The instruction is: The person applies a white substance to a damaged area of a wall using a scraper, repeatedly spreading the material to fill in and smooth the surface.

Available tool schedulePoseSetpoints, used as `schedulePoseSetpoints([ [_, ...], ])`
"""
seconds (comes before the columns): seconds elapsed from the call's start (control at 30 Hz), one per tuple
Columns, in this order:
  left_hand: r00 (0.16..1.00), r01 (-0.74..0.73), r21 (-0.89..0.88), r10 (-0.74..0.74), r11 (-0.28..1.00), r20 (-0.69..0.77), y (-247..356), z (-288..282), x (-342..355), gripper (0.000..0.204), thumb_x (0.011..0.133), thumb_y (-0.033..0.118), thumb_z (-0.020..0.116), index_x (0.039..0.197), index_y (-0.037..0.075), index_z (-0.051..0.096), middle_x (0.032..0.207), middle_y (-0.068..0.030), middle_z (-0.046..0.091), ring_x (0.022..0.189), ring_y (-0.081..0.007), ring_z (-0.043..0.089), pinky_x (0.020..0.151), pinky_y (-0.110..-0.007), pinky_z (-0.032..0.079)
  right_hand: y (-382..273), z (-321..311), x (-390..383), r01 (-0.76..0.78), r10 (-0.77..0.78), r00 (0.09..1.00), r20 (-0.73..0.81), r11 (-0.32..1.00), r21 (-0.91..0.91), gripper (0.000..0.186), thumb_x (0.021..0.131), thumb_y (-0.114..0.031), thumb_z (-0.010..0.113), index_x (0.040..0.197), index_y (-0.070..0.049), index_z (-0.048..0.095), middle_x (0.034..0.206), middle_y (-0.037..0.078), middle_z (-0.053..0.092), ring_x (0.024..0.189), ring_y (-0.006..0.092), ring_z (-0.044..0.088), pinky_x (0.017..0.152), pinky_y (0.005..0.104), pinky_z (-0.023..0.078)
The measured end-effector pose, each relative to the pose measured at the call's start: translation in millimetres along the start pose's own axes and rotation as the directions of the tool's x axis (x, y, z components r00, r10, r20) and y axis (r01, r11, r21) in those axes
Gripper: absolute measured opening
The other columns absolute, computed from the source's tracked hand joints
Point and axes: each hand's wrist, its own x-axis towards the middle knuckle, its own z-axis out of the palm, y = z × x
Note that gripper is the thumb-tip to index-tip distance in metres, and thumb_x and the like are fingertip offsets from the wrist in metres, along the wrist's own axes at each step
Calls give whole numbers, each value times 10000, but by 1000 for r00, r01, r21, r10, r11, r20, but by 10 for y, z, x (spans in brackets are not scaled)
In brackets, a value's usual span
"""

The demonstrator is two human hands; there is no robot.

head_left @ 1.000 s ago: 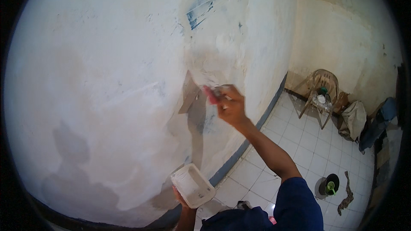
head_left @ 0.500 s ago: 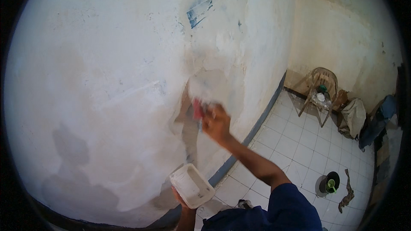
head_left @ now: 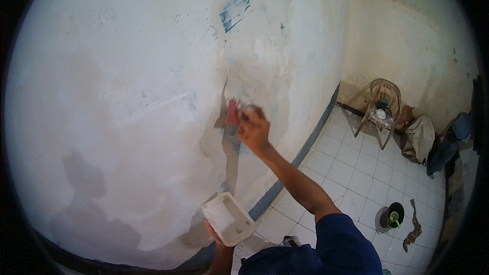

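My right hand (head_left: pixel 254 128) is closed around a red scraper (head_left: pixel 232 112), which it holds against or very near the patchy white wall (head_left: pixel 137 76). Motion smears the blade's edge, so contact is hard to judge. Low in front of me, my left hand (head_left: pixel 213 232) grips an off-white rectangular tub (head_left: pixel 250 225) from its left side and below; most of those fingers are hidden. White paste (head_left: pixel 221 218) lies inside the tub, mostly at its left. Around the scraper the wall shows damp-looking grey patches, with blue paint marks (head_left: pixel 232 18) higher up.
A blue-grey skirting strip (head_left: pixel 304 154) runs between wall and white floor tiles (head_left: pixel 336 168). Toward the far corner stands a worn chair (head_left: pixel 385 91) with things on its seat, beside a pale sack (head_left: pixel 420 137). A dark bucket (head_left: pixel 395 210) and a crumpled brown rag (head_left: pixel 413 229) are on the right.
My right hand and the scraper have moved up the wall and slightly left. The left hand and tub have stayed almost in place.
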Motion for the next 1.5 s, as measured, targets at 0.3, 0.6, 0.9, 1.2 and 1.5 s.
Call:
schedulePoseSetpoints([
  [0.3, 997, 35, 63, -30, 997, -73, 45, -214, -41, 867, 891, 766, 340, 1515, 164, 340, 1475, -135, 442, 1281, -398, 488, 1008, -627, 432, 64, -352, 320, -179, 175, 969, -176, 984, -6, 165, 839, 13, 657, 990, 22, 721, 970, 160, 655, 822, 305, 653, 703, 341, 529],
  [0.6, 936, -345, 575, 223, 741, 273, -29, -421, -69, 750, 945, 672, 352, 1504, 173, 374, 1501, -81, 430, 1332, -335, 452, 1062, -554, 416, -630, -32, 514, 1, 1, 1000, -29, 996, 86, 284, 692, 24, 653, 939, -80, 746, 885, 117, 634, 787, 308, 636, 660, 381, 532],
  [0.9, 992, 8, 135, 9, 991, -123, 26, -161, -41, 846, 908, 754, 332, 1525, 176, 315, 1484, -127, 430, 1277, -404, 488, 1007, -631, 432, 520, -415, 1355, -220, 244, 949, -203, 967, 132, 62, 808, 39, 641, 855, 14, 673, 772, 132, 629, 681, 263, 602, 601, 322, 480],
  [1.2, 995, -2, 31, 6, 1000, -102, -14, -430, -29, 909, 860, 797, 346, 1529, 183, 311, 1478, -133, 437, 1269, -408, 496, 985, -648, 442, 196, -24, 182, -90, 87, 994, -65, 995, -32, 222, 666, 54, 667, 879, 1, 701, 962, 154, 658, 871, 361, 640, 738, 407, 546],
  [1.5, 993, -45, -410, -5, 911, -119, 58, -232, -34, 841, 928, 728, 299, 1533, 144, 297, 1497, -169, 414, 1291, -441, 470, 1034, -628, 409, -236, -332, -170, -24, 33, 989, -144, 998, 63, 321, 693, 76, 629, 994, -6, 709, 987, 124, 670, 858, 356, 654, 741, 419, 545],
])
